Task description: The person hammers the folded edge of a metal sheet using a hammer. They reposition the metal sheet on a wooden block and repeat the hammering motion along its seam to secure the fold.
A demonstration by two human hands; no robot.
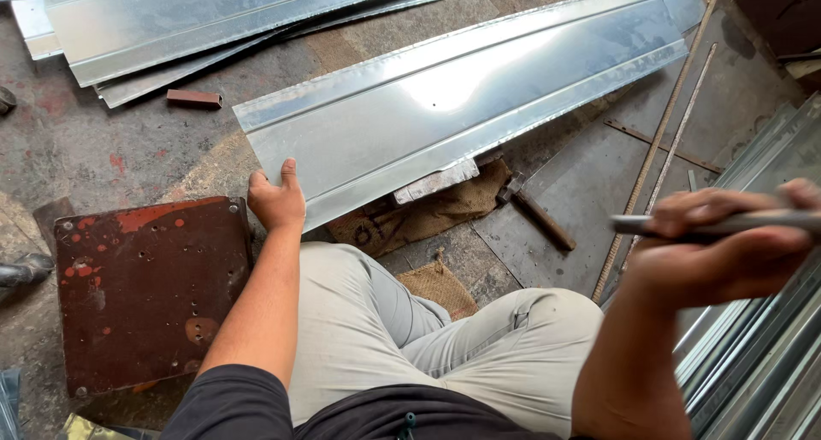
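Fingers: your left hand (275, 202) grips the metal sheet (462, 98) corner; right hand (727, 248) closed round a rod (718, 226)
Hidden: rod's end cut off

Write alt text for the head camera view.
A seated person's left hand grips the near corner of a long folded sheet-metal panel on a concrete floor, while the right hand holds a thin metal rod. A rusty red plate lies at left.
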